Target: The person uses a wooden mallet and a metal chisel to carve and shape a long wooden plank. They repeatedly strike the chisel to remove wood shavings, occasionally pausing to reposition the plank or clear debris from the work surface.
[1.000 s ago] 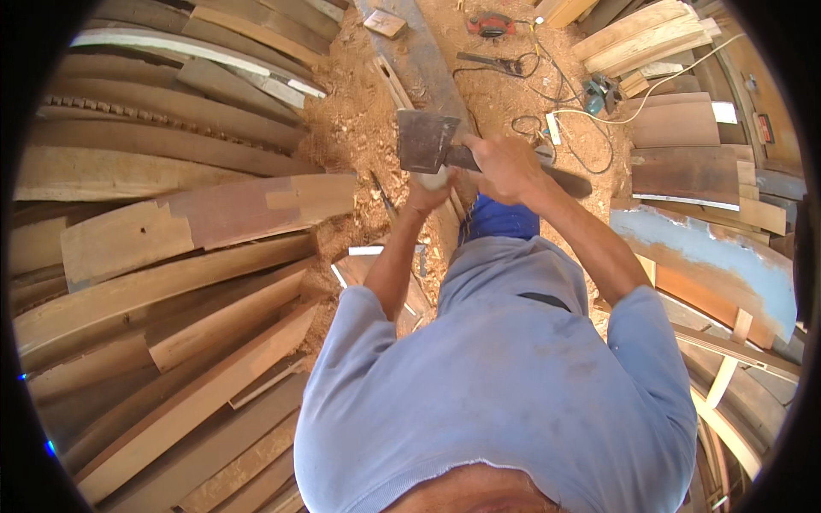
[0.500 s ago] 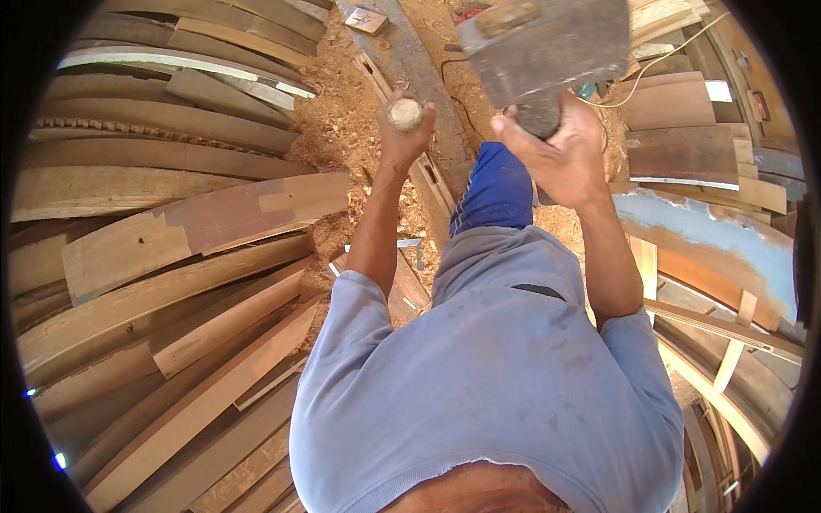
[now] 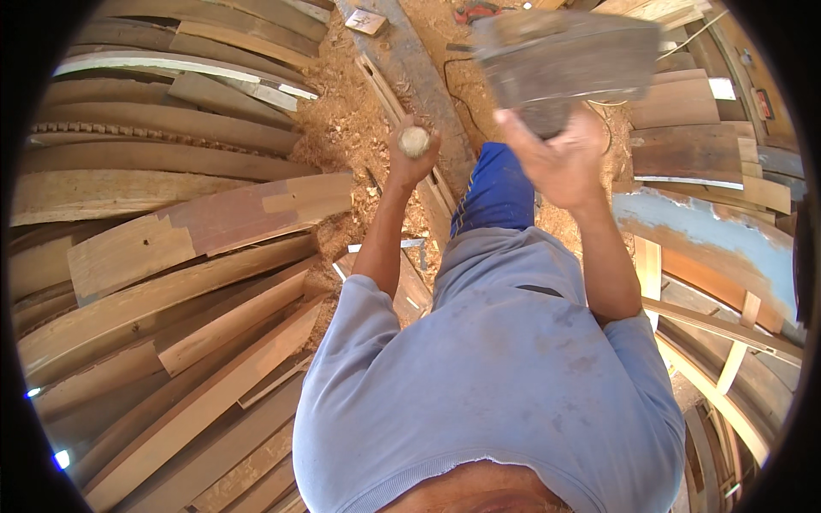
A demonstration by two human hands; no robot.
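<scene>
My right hand (image 3: 569, 167) is wrapped round the handle of a big wooden mallet, whose dark block-shaped head (image 3: 569, 64) is raised and blurred. Closed round an upright tool, my left hand (image 3: 400, 164) shows only the round, pale, battered end of its handle (image 3: 415, 142); from its shape it looks like a chisel, though the blade is hidden below the fist. Beneath that hand runs a long narrow piece of timber (image 3: 443, 190) with slots cut in it. This timber lies along a worn, heavy plank (image 3: 410, 64).
Stacked boards (image 3: 162, 205) fill the left side, and more boards (image 3: 684, 158) lean at the right. Wood shavings (image 3: 333, 128) cover the ground. A small wood block (image 3: 366, 21) rests on the plank; a red power tool (image 3: 473, 12) with a cord lies beyond. A metal square (image 3: 412, 244) is near my left forearm.
The mallet head has shifted a little to the right and lower in the picture, and is more blurred. My left hand, still round the handle, appears slightly further right and lower.
</scene>
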